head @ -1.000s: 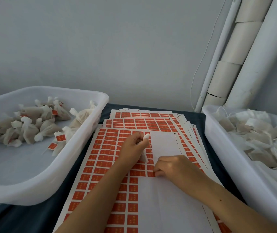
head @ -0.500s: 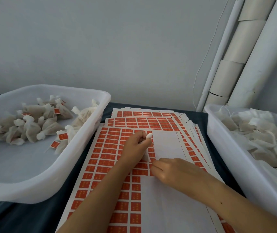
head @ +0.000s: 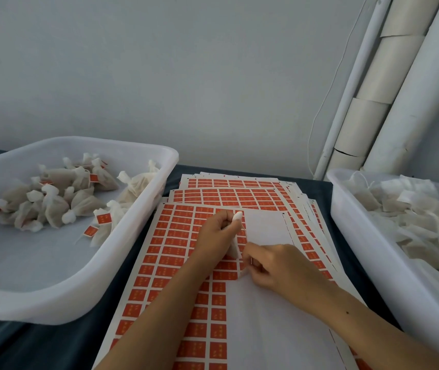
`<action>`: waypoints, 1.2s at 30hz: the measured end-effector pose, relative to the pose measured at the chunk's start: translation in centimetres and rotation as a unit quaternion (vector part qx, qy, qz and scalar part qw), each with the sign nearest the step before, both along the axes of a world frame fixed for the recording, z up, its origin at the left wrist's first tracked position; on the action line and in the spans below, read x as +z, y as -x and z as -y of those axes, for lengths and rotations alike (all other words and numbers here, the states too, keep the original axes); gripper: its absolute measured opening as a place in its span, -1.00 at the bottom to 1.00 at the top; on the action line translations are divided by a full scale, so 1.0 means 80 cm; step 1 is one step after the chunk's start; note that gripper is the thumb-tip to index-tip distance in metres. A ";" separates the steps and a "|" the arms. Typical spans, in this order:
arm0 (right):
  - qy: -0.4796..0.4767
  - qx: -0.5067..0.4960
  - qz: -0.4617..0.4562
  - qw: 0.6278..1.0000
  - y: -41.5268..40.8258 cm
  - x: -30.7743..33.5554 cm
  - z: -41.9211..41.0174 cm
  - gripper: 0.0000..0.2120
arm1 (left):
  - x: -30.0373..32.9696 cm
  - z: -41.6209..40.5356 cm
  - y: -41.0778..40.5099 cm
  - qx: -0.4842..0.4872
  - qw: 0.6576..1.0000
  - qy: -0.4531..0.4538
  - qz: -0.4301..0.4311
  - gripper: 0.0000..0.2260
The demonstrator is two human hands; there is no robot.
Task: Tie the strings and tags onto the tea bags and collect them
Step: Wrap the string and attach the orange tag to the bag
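Presumably for tagging, a tea bag is gripped by the left hand, while a tag on the sheet at 6 o'clock of it is pinched by the right hand.

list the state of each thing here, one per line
left hand: grips a tea bag
right hand: pinches at the tag sheet, partly stripped
left bin: holds tagged bags
right bin: full of untagged bags
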State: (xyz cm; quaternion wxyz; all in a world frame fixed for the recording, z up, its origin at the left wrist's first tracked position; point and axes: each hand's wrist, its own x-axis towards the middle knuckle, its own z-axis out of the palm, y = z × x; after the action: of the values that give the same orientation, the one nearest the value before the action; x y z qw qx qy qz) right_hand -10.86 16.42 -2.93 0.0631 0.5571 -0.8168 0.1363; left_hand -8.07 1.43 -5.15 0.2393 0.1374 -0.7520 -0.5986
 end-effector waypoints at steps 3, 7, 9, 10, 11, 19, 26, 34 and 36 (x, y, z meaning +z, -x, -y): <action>0.052 -0.033 0.070 0.996 -0.002 -0.008 0.005 -0.95 | 0.001 -0.001 -0.001 0.003 1.000 -0.003 -0.003 -0.77; 0.103 -0.091 0.174 0.975 -0.008 -0.012 0.011 -0.88 | 0.002 0.000 0.001 0.002 1.000 -0.006 0.002 -0.79; 0.126 -0.127 0.208 0.962 -0.011 -0.015 0.014 -0.89 | 0.000 0.001 0.001 0.006 1.000 -0.004 0.002 -0.80; 0.132 -0.140 0.218 0.957 -0.013 -0.016 0.016 -0.88 | -0.001 0.001 0.001 0.008 1.000 -0.004 0.002 -0.80; 0.137 -0.152 0.224 0.953 -0.015 -0.017 0.017 -0.87 | -0.002 0.002 0.001 0.008 1.000 -0.004 0.003 -0.80; 0.278 -0.154 0.255 0.913 -0.031 -0.010 0.020 -0.78 | -0.001 0.002 0.000 -0.001 0.999 -0.036 -0.007 -0.83; 0.481 -0.201 0.319 0.791 0.005 0.030 0.024 -0.80 | 0.008 0.002 -0.004 0.017 0.995 -0.096 0.012 -0.88; 0.571 -0.178 0.455 0.660 0.028 0.034 0.041 -0.93 | 0.015 0.005 -0.008 0.037 0.991 -0.126 -0.008 -0.81; 0.575 -0.158 0.457 0.660 0.027 0.028 0.046 -0.89 | 0.016 0.004 -0.008 0.039 0.992 -0.115 -0.022 -0.82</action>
State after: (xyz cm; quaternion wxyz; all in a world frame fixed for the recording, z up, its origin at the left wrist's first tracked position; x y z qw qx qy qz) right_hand -13.00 12.75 -0.68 0.0104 0.1403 -0.5774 0.8042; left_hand -7.46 1.11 -3.86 0.2612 0.1798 -0.6668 -0.6744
